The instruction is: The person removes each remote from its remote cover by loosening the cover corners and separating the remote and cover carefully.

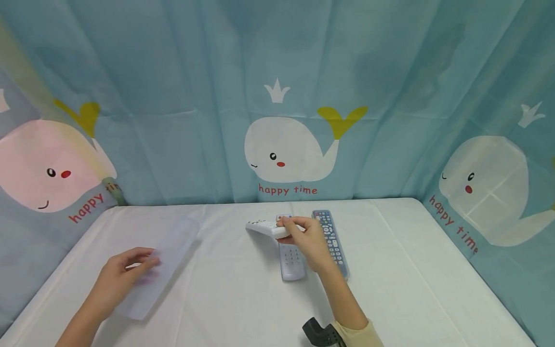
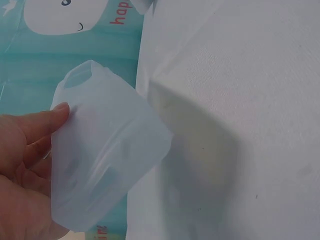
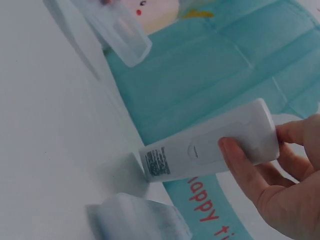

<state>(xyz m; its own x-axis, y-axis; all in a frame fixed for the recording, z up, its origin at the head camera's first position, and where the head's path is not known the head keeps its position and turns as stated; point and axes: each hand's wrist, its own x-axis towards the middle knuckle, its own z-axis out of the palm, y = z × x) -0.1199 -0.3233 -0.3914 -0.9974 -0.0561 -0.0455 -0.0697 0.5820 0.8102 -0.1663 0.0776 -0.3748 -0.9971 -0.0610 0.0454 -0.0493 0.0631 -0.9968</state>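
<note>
My left hand (image 1: 121,277) pinches a translucent, milky-white remote control cover (image 1: 171,262) between thumb and fingers, raised over the left part of the table. In the left wrist view the cover (image 2: 105,145) appears hollow, with cut-outs in it. My right hand (image 1: 310,243) holds a white remote control (image 1: 263,228) at one end, tilted above the table. Its back, with a printed label and battery lid, faces the right wrist camera (image 3: 210,140). Below it lies a pale remote (image 1: 292,267), partly hidden by that hand. A dark remote (image 1: 331,241) in a clear cover lies to the right.
A white cloth (image 1: 416,279) covers the table. Blue curtains with whale prints (image 1: 290,149) hang behind and at both sides. On the right forearm, near a beige sleeve (image 1: 360,336), sits a black wrist device (image 1: 321,332).
</note>
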